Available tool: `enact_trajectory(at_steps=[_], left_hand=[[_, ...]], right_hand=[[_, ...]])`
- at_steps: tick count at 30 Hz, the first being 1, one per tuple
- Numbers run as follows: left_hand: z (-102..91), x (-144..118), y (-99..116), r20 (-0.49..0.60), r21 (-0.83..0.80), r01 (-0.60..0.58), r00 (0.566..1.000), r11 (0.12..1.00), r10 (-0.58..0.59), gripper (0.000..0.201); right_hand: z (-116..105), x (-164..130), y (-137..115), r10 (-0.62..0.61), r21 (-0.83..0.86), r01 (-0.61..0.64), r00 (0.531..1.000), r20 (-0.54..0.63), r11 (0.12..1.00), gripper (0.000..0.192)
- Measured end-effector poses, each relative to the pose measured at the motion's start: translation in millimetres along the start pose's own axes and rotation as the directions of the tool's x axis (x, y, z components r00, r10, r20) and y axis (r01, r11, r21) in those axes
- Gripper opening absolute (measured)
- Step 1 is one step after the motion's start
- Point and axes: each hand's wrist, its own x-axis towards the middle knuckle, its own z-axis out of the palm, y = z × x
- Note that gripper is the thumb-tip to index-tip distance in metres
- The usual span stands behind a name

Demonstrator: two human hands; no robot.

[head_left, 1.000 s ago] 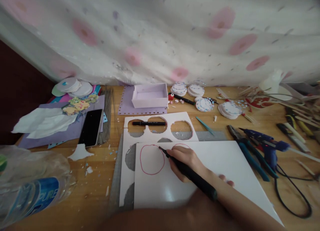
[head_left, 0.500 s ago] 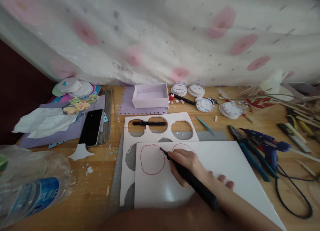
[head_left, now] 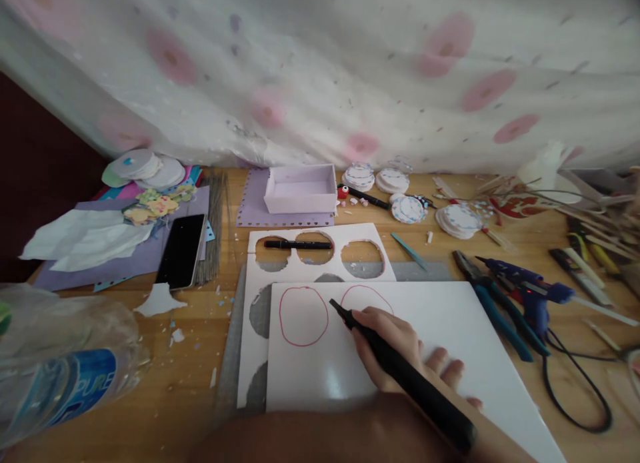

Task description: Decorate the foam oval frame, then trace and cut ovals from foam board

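Right hand (head_left: 395, 346) grip pinching black marker (head_left: 400, 369) over white sheet (head_left: 450, 329), left hand unseen

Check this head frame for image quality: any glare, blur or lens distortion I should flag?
Head view: soft, dim daylight through the curtain, no hard shadows; a faint sheen on the white board below the red circle; the plastic bottle and a forearm at the bottom edge are out of focus; wide-angle bending at the edges; the right hand and black marker are fairly sharp.
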Motion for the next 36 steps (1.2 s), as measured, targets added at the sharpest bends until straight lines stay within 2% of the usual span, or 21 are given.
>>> enact_trajectory(at_steps=[3, 9, 16, 21, 24, 27, 30, 36], left_hand=[[0.2, -1.0, 0.4, -0.049, 0.065, -0.075, 0.996, 0.995, 0.078, 0.068], [13.7, -0.2, -1.0, -0.19, 0.064, -0.089, 0.977, 0.994, 0.099, 0.064], [13.3, 1.6, -0.9, -0.161, 0.098, -0.094, 0.981, 0.991, 0.109, 0.061], [13.2, 1.9, -1.6, -0.152, 0.066, -0.1, 0.982, 0.993, 0.109, 0.061], [9.7, 1.0, -1.1, -0.133, 0.066, -0.096, 0.986, 0.993, 0.104, 0.06], [8.0, 0.4, -0.5, -0.165, 0.069, -0.103, 0.98, 0.992, 0.113, 0.06], [10.0, 0.7, -0.4, -0.187, 0.058, -0.103, 0.976, 0.993, 0.112, 0.059], [10.9, 2.3, -2.3, -0.142, 0.054, -0.107, 0.983, 0.993, 0.114, 0.064]], right_hand=[[3.7, 2.8, 5.6, -0.013, 0.028, 0.013, 1.0, 0.001, 1.0, 0.027], [8.8, 8.7, 11.3, -0.025, 0.022, 0.024, 0.999, 0.048, 0.999, 0.026], [7.4, 10.0, 10.2, -0.045, 0.023, 0.043, 0.996, 0.075, 0.999, 0.027], [9.1, 12.3, 12.0, -0.08, 0.032, 0.076, 0.989, 0.128, 0.997, 0.028], [11.0, 13.8, 10.9, -0.057, 0.039, 0.052, 0.989, 0.135, 0.998, 0.025], [11.4, 13.6, 9.0, -0.038, 0.018, 0.036, 0.99, 0.136, 0.999, 0.023], [9.2, 10.0, 8.3, -0.058, 0.009, 0.057, 0.993, 0.102, 0.998, 0.025], [4.4, 2.6, 8.7, -0.016, 0.025, 0.015, 1.0, 0.017, 1.0, 0.024]])
